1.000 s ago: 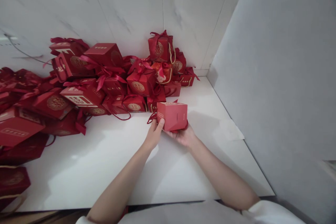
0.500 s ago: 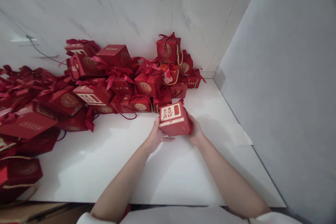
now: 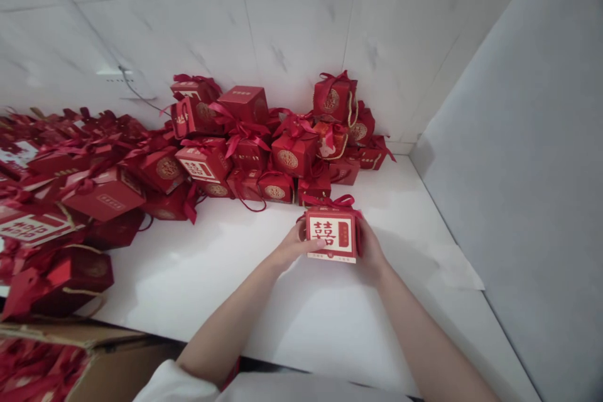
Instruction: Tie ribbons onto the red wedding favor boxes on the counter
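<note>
Both hands hold a red gift box [image 3: 331, 235] above the white table. A white panel with red characters faces me, and a red ribbon bow sits on its top. My left hand [image 3: 299, 246] grips the box's left side, its thumb lying across the front panel. My right hand [image 3: 370, 245] is wrapped along the right side, with its fingers mostly hidden behind the box. Just beyond stand the nearest stacked red gift boxes [image 3: 315, 187], tied with ribbons and cords.
A large heap of red gift boxes [image 3: 106, 191] spreads to the left along the tiled wall [image 3: 292, 25]. A cardboard carton [image 3: 127, 364] with red ribboned items is at the lower left. A grey panel [image 3: 532, 157] borders the white table [image 3: 221, 301] on the right, near a white paper piece [image 3: 459, 267].
The held gift box has turned upright, so its character panel faces me and its bow shows on top. My left thumb has come onto the front. The view has shifted left.
</note>
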Available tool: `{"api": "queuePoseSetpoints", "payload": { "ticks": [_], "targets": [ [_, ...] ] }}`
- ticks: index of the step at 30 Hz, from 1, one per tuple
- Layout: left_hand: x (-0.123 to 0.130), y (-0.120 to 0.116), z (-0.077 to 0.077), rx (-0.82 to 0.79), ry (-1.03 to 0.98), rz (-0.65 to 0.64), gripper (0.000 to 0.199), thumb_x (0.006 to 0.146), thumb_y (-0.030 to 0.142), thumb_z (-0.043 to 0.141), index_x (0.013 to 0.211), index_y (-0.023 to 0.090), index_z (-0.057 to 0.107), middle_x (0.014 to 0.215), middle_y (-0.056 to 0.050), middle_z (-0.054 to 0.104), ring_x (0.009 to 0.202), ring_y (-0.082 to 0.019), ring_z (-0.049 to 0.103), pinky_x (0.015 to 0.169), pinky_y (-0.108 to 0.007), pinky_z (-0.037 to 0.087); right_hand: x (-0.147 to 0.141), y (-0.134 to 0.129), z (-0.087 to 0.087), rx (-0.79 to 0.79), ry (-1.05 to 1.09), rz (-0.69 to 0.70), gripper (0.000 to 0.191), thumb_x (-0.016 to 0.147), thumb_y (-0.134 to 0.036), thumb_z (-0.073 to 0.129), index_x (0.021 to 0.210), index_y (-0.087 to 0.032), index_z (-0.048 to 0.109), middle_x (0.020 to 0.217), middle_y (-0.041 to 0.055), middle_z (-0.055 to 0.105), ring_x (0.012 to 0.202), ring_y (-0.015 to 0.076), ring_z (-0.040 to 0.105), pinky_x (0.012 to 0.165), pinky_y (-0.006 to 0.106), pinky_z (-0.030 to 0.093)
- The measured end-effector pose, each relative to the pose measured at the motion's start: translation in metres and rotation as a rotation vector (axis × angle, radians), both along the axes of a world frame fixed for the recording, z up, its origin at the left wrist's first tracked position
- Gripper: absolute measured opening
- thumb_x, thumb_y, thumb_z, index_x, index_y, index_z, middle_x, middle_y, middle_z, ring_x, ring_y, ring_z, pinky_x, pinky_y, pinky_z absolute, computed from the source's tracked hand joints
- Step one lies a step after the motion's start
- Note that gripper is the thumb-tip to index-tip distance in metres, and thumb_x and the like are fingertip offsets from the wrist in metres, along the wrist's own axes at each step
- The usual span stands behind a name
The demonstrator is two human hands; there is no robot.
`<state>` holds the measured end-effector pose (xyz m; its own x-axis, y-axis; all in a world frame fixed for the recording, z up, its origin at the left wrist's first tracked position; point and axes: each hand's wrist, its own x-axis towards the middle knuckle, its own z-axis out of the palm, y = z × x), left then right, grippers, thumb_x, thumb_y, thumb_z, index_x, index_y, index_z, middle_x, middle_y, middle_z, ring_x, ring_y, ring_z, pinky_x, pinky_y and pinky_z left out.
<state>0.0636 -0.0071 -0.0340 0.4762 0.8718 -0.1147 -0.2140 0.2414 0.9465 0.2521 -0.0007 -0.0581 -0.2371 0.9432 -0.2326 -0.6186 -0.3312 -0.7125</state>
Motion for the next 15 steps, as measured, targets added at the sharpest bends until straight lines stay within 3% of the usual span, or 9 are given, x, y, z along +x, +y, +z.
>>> {"api": "queuePoseSetpoints", "payload": {
  "ticks": [2,8,12,15],
  "targets": [
    [-0.001,0.0,-0.002,0.099,0.037,-0.006,0.067,0.065,0.033,0.085,0.123,0.015,0.058,0.119,-0.014,0.067,0.109,-0.031,0.064,0.097,-0.044,0.05,-0.001,-0.002,0.005,-0.02,0.025,0.004,0.052,0.085,-0.066,0.053,0.107,-0.022,0.069,0.103,0.0059,0.076,0.105,0.0308,0.069,0.096,0.049,0.05],
    [-0.004,0.003,-0.02,0.39,-0.043,0.134,0.113,0.045,0.04,0.094,0.141,0.023,0.036,0.144,-0.017,0.047,0.131,-0.038,0.047,0.102,-0.047,0.047,0.001,-0.006,0.007,0.058,-0.055,-0.062,0.042,0.083,-0.062,0.059,0.102,-0.026,0.07,0.099,0.0022,0.076,0.097,0.0298,0.07,0.09,0.046,0.054],
    [-0.012,0.006,-0.02,0.583,0.197,0.175,0.123,0.046,0.032,0.095,0.147,0.027,0.026,0.152,-0.018,0.033,0.134,-0.039,0.042,0.104,-0.051,0.045,0.006,-0.008,0.0,0.214,-0.199,-0.086,0.049,0.07,-0.058,0.076,0.105,-0.025,0.069,0.112,0.0063,0.072,0.107,0.0319,0.066,0.093,0.044,0.052],
    [-0.014,0.007,-0.016,0.703,0.29,0.136,0.119,0.049,0.032,0.094,0.147,0.029,0.027,0.155,-0.016,0.026,0.139,-0.04,0.034,0.111,-0.057,0.037,0.005,-0.005,-0.008,0.27,-0.298,-0.103,0.055,0.065,-0.057,0.078,0.108,-0.024,0.067,0.116,0.0089,0.07,0.11,0.0329,0.064,0.093,0.046,0.051]
  ]
}}
